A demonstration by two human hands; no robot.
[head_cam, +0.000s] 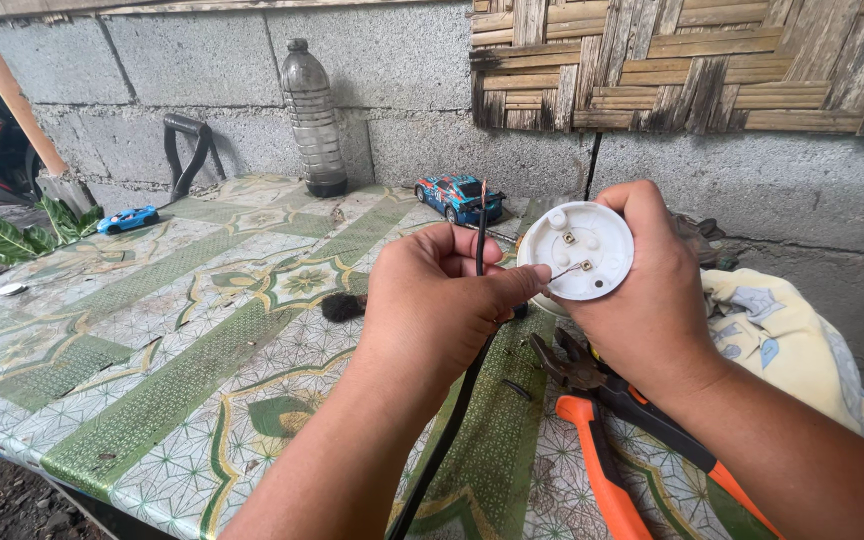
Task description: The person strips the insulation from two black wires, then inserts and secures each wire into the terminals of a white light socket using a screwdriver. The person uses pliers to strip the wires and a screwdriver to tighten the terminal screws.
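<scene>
Fitting [576, 250], white and round, sits gripped in your right hand [652, 300], back facing you. Your left hand [432, 305] pinches the black cable [479, 250], upright, its bare wire tip [564, 270] reaching right onto the fitting's terminal.

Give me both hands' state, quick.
Left hand: closed, pinching the black cable, bare wire end at the fitting.
Right hand: closed around the round white fitting.

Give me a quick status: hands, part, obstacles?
Left hand pinching black cable. Right hand gripping round white fitting. Pliers lying beneath, not blocking.
</scene>
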